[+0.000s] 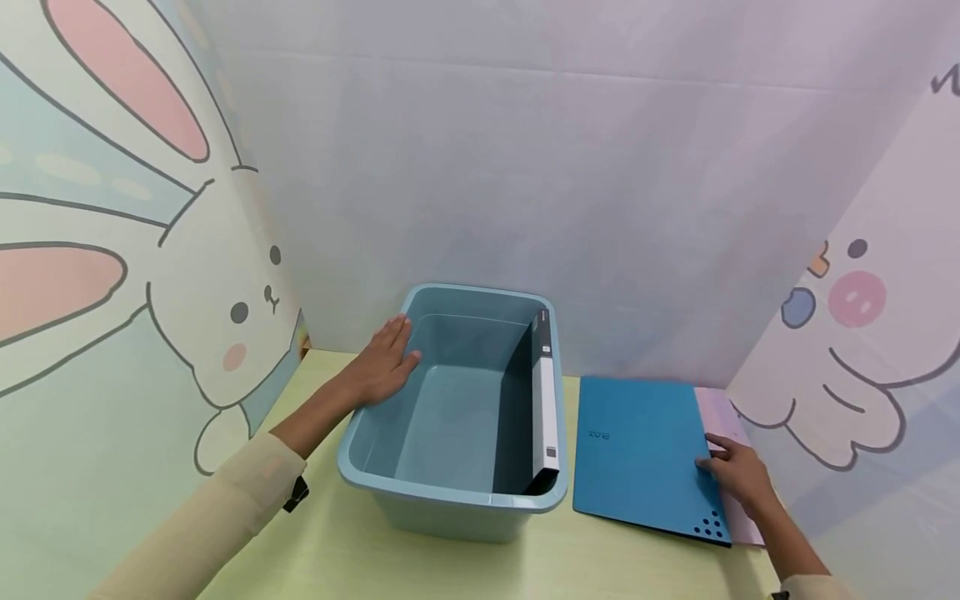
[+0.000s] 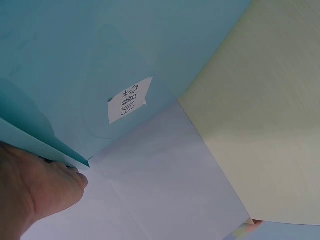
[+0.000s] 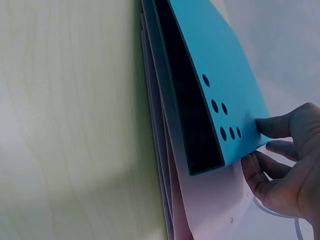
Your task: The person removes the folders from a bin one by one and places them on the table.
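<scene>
A light blue plastic tub (image 1: 450, 492) stands on the table. My left hand (image 1: 381, 363) rests on its left rim with the fingers straight. Upright along the tub's right inner wall is a flat file with a white and black spine (image 1: 545, 408). Right of the tub lies a blue folder (image 1: 645, 450) with several round holes near one corner. My right hand (image 1: 738, 475) pinches this folder's right edge, the thumb (image 3: 275, 126) on top. Beneath it, pink folders or sheets (image 1: 717, 408) stick out on the right; their exact kind is hidden.
The pale wooden table (image 1: 315, 550) meets a white curtain-like backdrop (image 1: 525, 192) behind the tub. Cartoon-printed panels (image 1: 217, 317) stand at left and right. A white label (image 2: 130, 100) with handwriting is stuck to the tub's outside.
</scene>
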